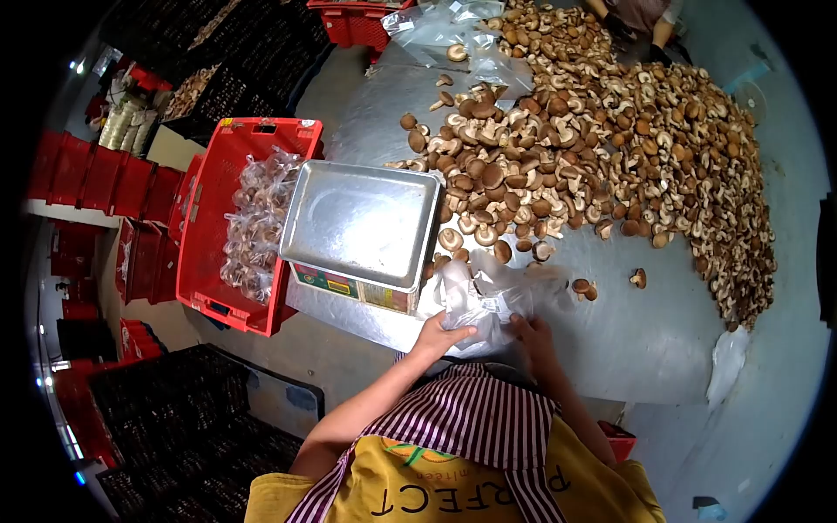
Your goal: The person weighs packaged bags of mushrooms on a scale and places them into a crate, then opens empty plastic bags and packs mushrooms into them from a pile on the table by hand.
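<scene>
Clear bag [497,303], mouth indistinct; left grip [440,336], right grip [534,336] pinched on near edge, both partly hidden.

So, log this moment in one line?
left hand: holding clear bag; right hand: holding same bag; mushrooms: heaped on table; scale: beside red crate

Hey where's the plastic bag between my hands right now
In the head view, the plastic bag is just below centre, near the front edge of the table, between your left hand and right hand, right of the scale.
</scene>
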Available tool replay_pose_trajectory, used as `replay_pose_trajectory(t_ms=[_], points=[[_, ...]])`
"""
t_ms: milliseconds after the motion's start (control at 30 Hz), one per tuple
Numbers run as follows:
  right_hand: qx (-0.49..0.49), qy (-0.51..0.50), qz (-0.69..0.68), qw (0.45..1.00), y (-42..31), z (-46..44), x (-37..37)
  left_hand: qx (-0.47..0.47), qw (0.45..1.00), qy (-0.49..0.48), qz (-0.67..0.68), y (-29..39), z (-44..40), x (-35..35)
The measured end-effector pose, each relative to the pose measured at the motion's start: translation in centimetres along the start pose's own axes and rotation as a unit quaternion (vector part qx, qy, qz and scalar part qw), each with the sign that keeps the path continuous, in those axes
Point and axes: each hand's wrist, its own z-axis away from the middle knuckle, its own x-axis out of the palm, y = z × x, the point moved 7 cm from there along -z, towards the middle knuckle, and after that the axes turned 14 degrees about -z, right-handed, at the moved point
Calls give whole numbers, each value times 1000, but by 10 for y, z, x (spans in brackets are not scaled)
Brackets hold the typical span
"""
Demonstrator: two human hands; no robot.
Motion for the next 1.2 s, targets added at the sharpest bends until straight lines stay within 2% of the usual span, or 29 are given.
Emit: replay_pose_trajectory(t_ms=[67, 200, 267, 300, 367, 467, 567, 700, 767, 900, 933, 967, 1100, 1167, 1200], points=[[-14, -27, -38, 999, 2, -5, 1, -12, 1000, 5, -9, -7, -1, 0], [-31, -44, -13, 998, 4, -8, -3, -43, 999, 6, 14, 7, 4, -2], [-95, -58, 12, 994, -2, -7, -2, -59, 998, -5, 28, 11, 6, -1], [-96, -58, 11, 994, -2, -6, 1, -75, 996, -15, 42, 11, 7, 0], [-199, -63, 101, 973, -15, 1, 10, -75, 995, -24, 56, 15, 9, 2], [-217, -105, 122, 963, -14, 0, 19, -74, 993, -43, 82, 20, 12, 8], [-239, -55, 167, 955, 4, -15, 3, -81, 990, -67, 94, 31, 18, 14], [-264, 10, 151, 953, -4, -7, 3, -96, 985, -98, 101, 30, 16, 20], [-306, 18, 145, 941, 0, -10, -1, -106, 986, -95, 84, 33, 15, 21], [-276, 57, 121, 952, 2, -7, 1, -120, 983, -109, 83, 35, 9, 20], [-422, 97, 275, 859, -19, 12, 11, -121, 983, -119, 75, 41, 9, 20], [-540, 133, 418, 719, -29, 32, 26, -139, 977, -119, 105, 46, 8, 18], [-508, 183, 425, 726, -9, 16, -4, -161, 970, -136, 123, 40, -4, 14], [-496, 186, 359, 769, -1, 17, -7, -167, 969, -139, 115, 38, -7, 5], [-494, 196, 356, 769, 1, 24, -3, -172, 969, -140, 110, 37, -7, 1]])
